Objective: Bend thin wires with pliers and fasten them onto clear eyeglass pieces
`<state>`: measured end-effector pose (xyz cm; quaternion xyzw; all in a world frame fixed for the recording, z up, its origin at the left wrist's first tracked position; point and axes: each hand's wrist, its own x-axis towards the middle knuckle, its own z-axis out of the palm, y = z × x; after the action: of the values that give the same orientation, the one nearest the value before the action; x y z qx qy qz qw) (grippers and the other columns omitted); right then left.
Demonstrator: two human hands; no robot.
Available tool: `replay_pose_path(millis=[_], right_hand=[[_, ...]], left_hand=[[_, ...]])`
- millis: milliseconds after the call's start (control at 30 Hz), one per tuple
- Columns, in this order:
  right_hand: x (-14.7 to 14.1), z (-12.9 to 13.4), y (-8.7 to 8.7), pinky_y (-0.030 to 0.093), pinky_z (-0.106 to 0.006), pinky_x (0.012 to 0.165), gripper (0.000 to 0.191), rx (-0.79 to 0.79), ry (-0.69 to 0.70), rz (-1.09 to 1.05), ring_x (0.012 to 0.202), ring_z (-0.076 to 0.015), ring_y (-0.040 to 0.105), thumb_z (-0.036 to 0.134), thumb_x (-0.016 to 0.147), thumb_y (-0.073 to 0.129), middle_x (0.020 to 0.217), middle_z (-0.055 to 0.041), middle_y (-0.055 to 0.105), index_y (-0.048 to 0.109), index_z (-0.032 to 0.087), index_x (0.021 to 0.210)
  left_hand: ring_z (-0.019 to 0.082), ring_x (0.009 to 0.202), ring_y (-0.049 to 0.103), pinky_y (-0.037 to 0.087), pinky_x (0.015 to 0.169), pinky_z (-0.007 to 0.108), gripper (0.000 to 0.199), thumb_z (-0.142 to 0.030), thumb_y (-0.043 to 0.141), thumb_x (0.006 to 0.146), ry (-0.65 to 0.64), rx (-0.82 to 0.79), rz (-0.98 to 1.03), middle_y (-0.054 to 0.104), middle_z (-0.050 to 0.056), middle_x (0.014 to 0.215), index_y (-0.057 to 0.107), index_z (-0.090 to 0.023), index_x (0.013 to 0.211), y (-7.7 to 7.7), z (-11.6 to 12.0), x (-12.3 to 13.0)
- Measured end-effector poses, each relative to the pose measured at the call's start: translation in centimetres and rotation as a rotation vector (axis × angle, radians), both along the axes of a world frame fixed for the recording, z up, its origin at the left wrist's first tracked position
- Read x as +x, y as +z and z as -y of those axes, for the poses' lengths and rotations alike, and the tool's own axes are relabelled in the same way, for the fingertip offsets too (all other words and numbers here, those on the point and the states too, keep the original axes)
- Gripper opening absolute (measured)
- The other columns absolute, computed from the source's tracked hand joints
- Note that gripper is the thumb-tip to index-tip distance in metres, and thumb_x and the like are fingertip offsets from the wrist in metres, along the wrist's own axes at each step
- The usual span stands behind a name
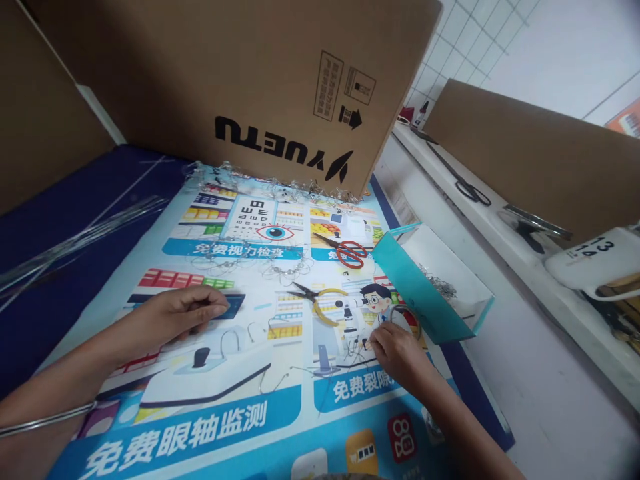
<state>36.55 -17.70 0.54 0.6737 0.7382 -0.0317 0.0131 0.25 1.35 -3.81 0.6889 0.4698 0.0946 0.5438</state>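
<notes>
- White tiled wall (460, 47) behind a cardboard carton (210, 87) printed "YUETU"
- Eye-test poster (200, 427) with Chinese lettering, spread over a dark blue surface (65, 220)
- Yellow-handled pliers (327, 300) lying between the hands
- Left hand (185, 317) half curled, nothing visible in it
- Right hand (397, 357) with fingertips pinched beside thin wire (355, 353), hold unclear

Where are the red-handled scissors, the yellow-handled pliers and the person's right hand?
Red-handled scissors (351, 254), head view, finger loops.
Yellow-handled pliers (332, 292), head view, yellow grip.
Right hand (397, 357), head view, back of hand.

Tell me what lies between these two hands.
Head view: left hand and right hand have yellow-handled pliers and bent wires between them, on a printed poster.
</notes>
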Motion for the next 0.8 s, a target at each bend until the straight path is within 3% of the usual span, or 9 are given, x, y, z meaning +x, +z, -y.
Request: replay_pose_path(millis=[233, 500, 800], right_hand=[[-0.1, 0.0, -0.3, 0.024, -0.022, 0.054, 0.013, 0.011, -0.03, 0.045, 0.062, -0.0114, 0.044, 0.014, 0.081, 0.042, 0.07, -0.0043, 0.051, 0.051, 0.014, 0.072], [-0.1, 0.5, 0.3, 0.023, -0.021, 0.054, 0.015, 0.021, -0.048, 0.038, 0.062, -0.0098, 0.044, 0.015, 0.082, 0.041, 0.068, -0.0015, 0.05, 0.049, 0.016, 0.069], [-1.1, 0.5, -1.4, 0.023, -0.025, 0.051, 0.014, 0.054, -0.015, 0.225, 0.063, -0.0137, 0.045, 0.013, 0.085, 0.043, 0.075, -0.0054, 0.052, 0.054, 0.015, 0.077]], left_hand=[[0.007, 0.043, 0.034, 0.022, 0.041, 0.015, 0.026, -0.044, 0.05, 0.079, -0.018, -0.019, 0.076, 0.051, -0.006, 0.06, 0.054, -0.022, 0.092, -0.3, -0.1, -0.2], [0.007, 0.045, 0.036, 0.023, 0.042, 0.014, 0.025, -0.043, 0.051, 0.077, -0.012, -0.023, 0.081, 0.05, -0.008, 0.055, 0.056, -0.023, 0.091, -0.3, -0.1, -0.2], [0.007, 0.044, 0.037, 0.024, 0.043, 0.014, 0.028, -0.044, 0.052, 0.075, 0.01, -0.018, 0.056, 0.051, -0.007, 0.055, 0.057, -0.023, 0.092, -0.5, -0.2, -0.1]])
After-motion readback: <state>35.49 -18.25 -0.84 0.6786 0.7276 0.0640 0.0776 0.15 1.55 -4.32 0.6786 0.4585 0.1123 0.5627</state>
